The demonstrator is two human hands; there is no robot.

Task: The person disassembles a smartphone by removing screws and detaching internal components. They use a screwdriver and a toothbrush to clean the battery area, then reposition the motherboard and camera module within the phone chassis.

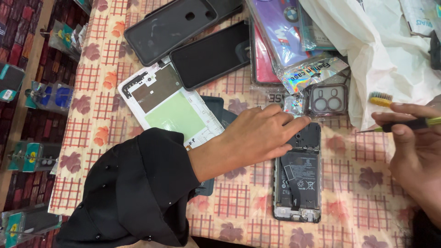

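Opened smartphone (297,177) lay back-off near the table's (367,202) near edge, battery and board exposed. Left hand (257,138), black sleeve, stretched flat across, fingertips (301,122) touching the phone's top end; open, gripping nothing. Right hand (413,147) just right of the phone, pinched shut on a yellow-green precision screwdriver (404,125), tip aimed at the phone. Judged light, rigid, fragile inside: best held by the side frame, off battery and flex. Farther back: white mid-frame (170,103), dark back covers (183,27), packaged cases (294,36), white plastic bag (381,59), small brush (381,98). Right wrist cut off; screws too small to make out.
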